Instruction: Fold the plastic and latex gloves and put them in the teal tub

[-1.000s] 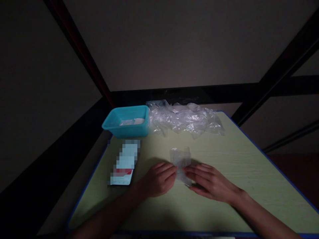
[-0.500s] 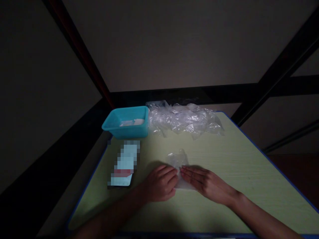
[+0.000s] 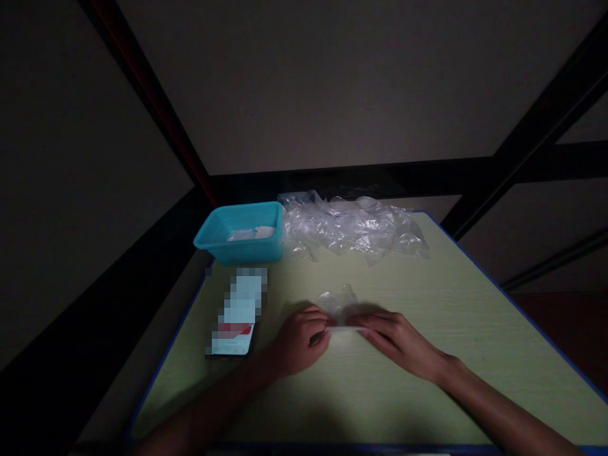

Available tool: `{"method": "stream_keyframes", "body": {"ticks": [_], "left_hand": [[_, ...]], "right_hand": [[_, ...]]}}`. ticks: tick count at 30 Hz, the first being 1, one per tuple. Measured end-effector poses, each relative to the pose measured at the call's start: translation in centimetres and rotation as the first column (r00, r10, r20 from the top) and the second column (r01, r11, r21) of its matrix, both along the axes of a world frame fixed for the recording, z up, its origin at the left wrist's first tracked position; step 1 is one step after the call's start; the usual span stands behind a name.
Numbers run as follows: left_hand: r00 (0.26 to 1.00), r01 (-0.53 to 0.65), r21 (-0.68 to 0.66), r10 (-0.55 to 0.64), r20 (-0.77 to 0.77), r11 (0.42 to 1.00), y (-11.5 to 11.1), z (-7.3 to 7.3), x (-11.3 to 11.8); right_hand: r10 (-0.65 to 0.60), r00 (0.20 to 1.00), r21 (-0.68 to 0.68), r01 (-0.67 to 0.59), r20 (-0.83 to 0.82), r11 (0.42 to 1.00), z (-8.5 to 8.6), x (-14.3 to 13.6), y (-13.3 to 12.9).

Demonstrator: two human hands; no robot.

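Observation:
A small clear plastic bag (image 3: 338, 303) lies on the pale green table, its near edge folded up into a narrow whitish band between my hands. My left hand (image 3: 304, 337) is closed on the left end of that fold, with thumb and fingers pinched together. On the right end, my right hand (image 3: 390, 334) grips the fold between its thumb below and its fingers above. The fingertips of both hands are partly hidden around the plastic.
A turquoise basket (image 3: 247, 250) with white pieces inside stands at the table's back left. Beside it, crumpled clear plastic bags (image 3: 356, 228) lie along the back edge. A lit phone (image 3: 237, 313) rests left of my left hand. The table (image 3: 451, 316) has a blue rim.
The near part of the small bag has been folded away from me, where it lay flat before. Both hands now pinch the fold's ends, with their thumbs beneath.

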State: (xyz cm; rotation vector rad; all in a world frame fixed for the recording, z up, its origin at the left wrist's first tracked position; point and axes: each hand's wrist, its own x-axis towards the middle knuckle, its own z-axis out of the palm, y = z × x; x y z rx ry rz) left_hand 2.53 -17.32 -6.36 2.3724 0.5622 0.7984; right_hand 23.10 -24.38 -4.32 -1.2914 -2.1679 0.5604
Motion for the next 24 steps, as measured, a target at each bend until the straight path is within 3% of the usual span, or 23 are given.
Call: {"method": "stream_keyframes", "body": {"ticks": [5, 8, 11, 17, 24], "left_hand": [[0.988, -0.149, -0.198, 0.153, 0.003, 0.969, 0.1, -0.8, 0.1], [0.982, -0.167, -0.359, 0.187, 0.022, 0.918, 0.3, -0.9, 0.2], [0.981, -0.144, -0.487, 0.189, 0.043, 0.861, 0.5, -0.7, 0.2], [0.972, -0.165, -0.524, 0.229, 0.059, 0.835, 0.5, -0.8, 0.5], [0.971, -0.162, -0.546, 0.233, 0.062, 0.822, 0.4, -0.6, 0.8]], "right_hand": [[-0.197, 0.953, -0.200, 0.152, -0.231, 0.968, -0.2, -0.3, 1.3], [-0.282, 0.896, -0.343, 0.160, -0.344, 0.926, -0.5, -0.1, 2.4], [-0.315, 0.879, -0.398, 0.162, -0.357, 0.903, -0.9, 0.1, 3.6], [-0.389, 0.839, -0.445, 0.203, -0.380, 0.872, -1.4, 0.1, 4.4], [-0.475, 0.775, -0.408, 0.308, -0.417, 0.860, -1.8, -0.3, 4.1]]}}
